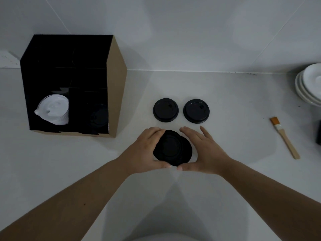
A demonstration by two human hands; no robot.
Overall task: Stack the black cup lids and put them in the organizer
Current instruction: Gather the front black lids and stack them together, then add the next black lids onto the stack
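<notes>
Two black cup lids lie overlapped, one shifted right of the other, as a small stack (172, 148) on the white counter. My left hand (146, 148) cups the stack's left side and my right hand (202, 150) cups its right side, thumbs nearly meeting at the front. Beyond them, two more black lids lie flat and apart: one (165, 110) on the left, one (196, 111) on the right. The cardboard organizer (118, 80) with black dividers stands at the left, holding white lids (53, 109) in one slot and black lids (99, 117) in the slot beside it.
A small brush with a wooden handle (284, 138) lies to the right. Stacked white plates (309, 84) sit at the far right by the wall, and a dark object (318, 134) is cut off by the right edge.
</notes>
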